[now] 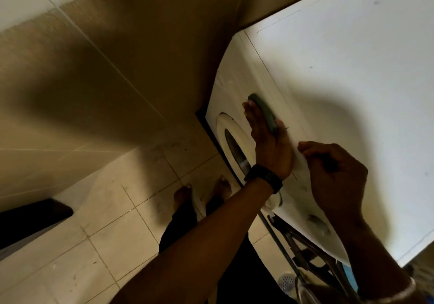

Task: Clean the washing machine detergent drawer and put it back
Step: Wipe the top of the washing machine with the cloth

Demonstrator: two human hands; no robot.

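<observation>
Detergent drawer's grey-green handle (262,113) sits flush in the washing machine (340,80) front, above the door (231,139); left hand (265,136) presses it with straight fingers; right hand (333,176) hovers nearby, fingers curled, holding nothing.

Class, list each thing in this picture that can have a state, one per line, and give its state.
Drawer: pushed into the washer front, left hand flat against its grey handle.
Washer door: looks shut.
Left hand: open, fingers straight, pressing the drawer front.
Right hand: fingers curled at the washer's top edge; a grip cannot be told.
Watch: strapped on the left wrist.
</observation>
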